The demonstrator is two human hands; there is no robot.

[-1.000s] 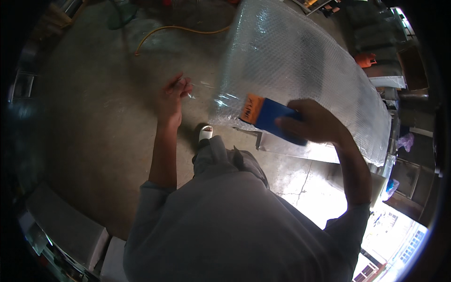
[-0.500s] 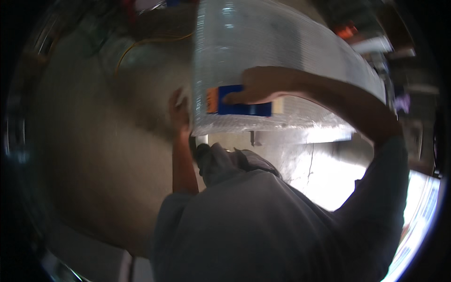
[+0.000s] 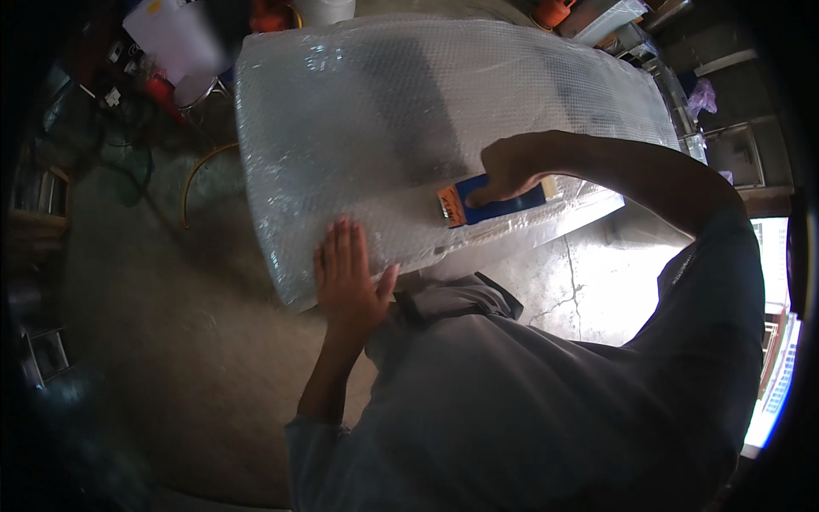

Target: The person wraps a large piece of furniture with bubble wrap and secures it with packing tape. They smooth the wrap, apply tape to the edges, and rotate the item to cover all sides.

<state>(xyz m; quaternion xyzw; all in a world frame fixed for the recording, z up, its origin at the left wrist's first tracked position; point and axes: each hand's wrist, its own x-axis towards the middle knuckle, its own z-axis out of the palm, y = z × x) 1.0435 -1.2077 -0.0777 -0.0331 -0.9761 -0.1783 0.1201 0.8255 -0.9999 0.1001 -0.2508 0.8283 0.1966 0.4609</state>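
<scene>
A long bubble-wrapped panel [image 3: 341,154] lies in front of me. My left hand [image 3: 348,277] rests on the wrap near its near-left corner, with palm down and fingers stretched out. Farther right, my right hand [image 3: 508,171] is closed around a flat rectangular blue object with an orange end [image 3: 478,200], which lies on or just above the wrap beside the near edge. A pale end shows past my fingers on its right side. What kind of object it is, I cannot make out.
A yellow hose or cable [image 3: 198,171] curves across the concrete floor [image 3: 171,341] at the left. A round stool [image 3: 194,90] and a white bucket [image 3: 327,10] stand beyond the panel. Shelving with a purple bag [image 3: 702,98] lines the right. Bright light falls on cracked floor [image 3: 589,282].
My left hand has come from beside the panel's left edge onto the wrap. My right hand still holds the blue object. The view has shifted, showing more of the panel's left side.
</scene>
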